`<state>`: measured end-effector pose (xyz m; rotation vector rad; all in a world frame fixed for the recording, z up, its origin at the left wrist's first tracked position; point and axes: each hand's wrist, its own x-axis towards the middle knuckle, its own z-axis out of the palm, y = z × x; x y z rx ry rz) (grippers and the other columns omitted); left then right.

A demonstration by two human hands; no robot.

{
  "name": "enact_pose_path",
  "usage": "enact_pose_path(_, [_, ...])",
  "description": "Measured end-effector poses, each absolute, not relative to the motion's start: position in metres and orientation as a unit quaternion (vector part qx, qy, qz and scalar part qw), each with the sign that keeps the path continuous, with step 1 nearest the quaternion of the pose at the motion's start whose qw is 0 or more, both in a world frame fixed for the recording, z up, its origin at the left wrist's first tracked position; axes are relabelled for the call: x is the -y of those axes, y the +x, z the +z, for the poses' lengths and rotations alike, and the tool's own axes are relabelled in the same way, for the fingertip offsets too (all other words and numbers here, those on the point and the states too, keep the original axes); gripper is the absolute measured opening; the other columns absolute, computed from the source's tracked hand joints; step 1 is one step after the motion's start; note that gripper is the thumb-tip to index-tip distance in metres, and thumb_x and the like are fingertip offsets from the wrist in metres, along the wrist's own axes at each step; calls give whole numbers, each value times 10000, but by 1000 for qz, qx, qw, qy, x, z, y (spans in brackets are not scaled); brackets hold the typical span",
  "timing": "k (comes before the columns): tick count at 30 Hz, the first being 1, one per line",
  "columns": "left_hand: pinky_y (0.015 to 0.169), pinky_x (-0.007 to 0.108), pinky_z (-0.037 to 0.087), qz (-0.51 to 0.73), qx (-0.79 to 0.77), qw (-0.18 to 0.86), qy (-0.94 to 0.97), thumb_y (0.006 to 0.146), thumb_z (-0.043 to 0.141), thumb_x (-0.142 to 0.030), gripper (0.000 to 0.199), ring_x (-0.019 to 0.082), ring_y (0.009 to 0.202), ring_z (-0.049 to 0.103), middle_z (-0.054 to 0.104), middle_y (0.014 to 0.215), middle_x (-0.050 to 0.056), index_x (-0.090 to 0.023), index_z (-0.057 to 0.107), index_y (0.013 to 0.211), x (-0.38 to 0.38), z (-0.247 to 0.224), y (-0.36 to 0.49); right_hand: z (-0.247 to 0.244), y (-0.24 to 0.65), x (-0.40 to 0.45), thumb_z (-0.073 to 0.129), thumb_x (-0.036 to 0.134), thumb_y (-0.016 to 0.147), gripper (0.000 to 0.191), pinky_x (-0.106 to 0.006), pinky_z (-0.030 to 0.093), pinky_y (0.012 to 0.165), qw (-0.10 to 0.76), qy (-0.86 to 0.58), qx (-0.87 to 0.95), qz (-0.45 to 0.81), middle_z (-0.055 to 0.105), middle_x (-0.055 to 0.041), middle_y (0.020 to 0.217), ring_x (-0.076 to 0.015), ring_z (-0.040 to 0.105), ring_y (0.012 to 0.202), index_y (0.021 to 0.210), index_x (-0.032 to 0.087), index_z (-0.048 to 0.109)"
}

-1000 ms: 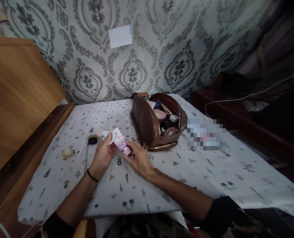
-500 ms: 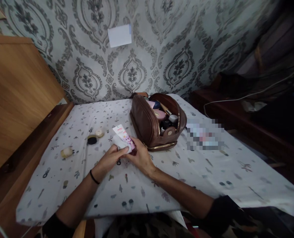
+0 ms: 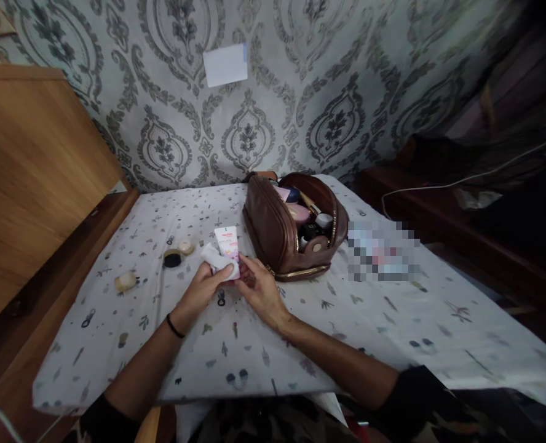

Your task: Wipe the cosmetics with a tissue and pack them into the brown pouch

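A small white and pink squeeze tube (image 3: 228,241) stands up between my hands, its flat end upward. My left hand (image 3: 203,288) is closed on the tube and a crumpled white cloth or tissue (image 3: 211,253), the thumb pressing the cloth on the tube's front. At the tube's right edge and lower end, the curled fingers of my right hand (image 3: 262,294) hold it. Just beyond that hand sits an open brown toiletry bag (image 3: 269,227), unzipped, with several cosmetics inside, among them a pink item (image 3: 299,213) and a grey-white lid (image 3: 324,221).
On the patterned white tablecloth (image 3: 264,357), a dark-lidded jar (image 3: 172,258), a small cream-coloured container (image 3: 186,247) and a yellowish one (image 3: 125,281) lie to the left. A blurred-out item (image 3: 383,252) is right of the bag. A wooden cabinet (image 3: 37,166) borders the left side.
The tube has turned more upright and its front faces me more. The white cloth now bulges out on its left. My right fingers have loosened and shifted along the tube's right edge.
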<state>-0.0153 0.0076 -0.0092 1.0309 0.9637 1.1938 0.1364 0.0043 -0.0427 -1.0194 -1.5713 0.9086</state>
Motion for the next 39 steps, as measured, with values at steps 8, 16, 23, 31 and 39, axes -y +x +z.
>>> enact_pose_path(8, [666, 292, 536, 444, -460, 535, 552, 813, 765, -447, 317, 192, 694, 659, 738, 782, 44, -156, 725, 934, -7, -9, -17, -42, 141, -7, 529, 295, 936, 468, -379, 599, 859, 516, -399, 614, 444, 712, -67, 1067, -198, 681, 890, 1396, 249, 603])
enact_pose_path(16, [987, 409, 475, 431, -484, 241, 723, 837, 626, -227, 179, 281, 1025, 613, 700, 1050, 91, -210, 707, 997, -5, -20, -21, -31, 144, -7, 463, 504, 999, 464, -343, 590, 764, 519, -424, 581, 462, 701, -49, 957, -183, 660, 739, 1357, 237, 587])
enact_pose_path(23, [964, 397, 496, 370, -450, 148, 800, 898, 531, -198, 192, 274, 1045, 593, 663, 1044, 97, -212, 692, 1002, 1, -22, -18, -31, 139, -10, 531, 618, 931, 478, -304, 583, 660, 531, -402, 520, 536, 690, -53, 1007, -188, 646, 784, 1191, 234, 648])
enact_pose_path(31, [997, 425, 473, 382, -483, 198, 762, 936, 587, -346, 190, 278, 1041, 620, 692, 1041, 101, -193, 697, 960, 2, -20, -15, -27, 139, -7, 601, 651, 879, 487, -263, 546, 584, 525, -383, 481, 588, 678, -42, 1032, -184, 644, 816, 1114, 229, 656])
enact_pose_path(39, [925, 362, 482, 440, -476, 259, 716, 954, 564, -374, 223, 235, 963, 648, 709, 990, 87, -182, 674, 927, -1, -16, -16, -22, 136, -3, 674, 655, 820, 492, -231, 514, 554, 521, -371, 478, 602, 681, -19, 951, -163, 601, 788, 1081, 240, 638])
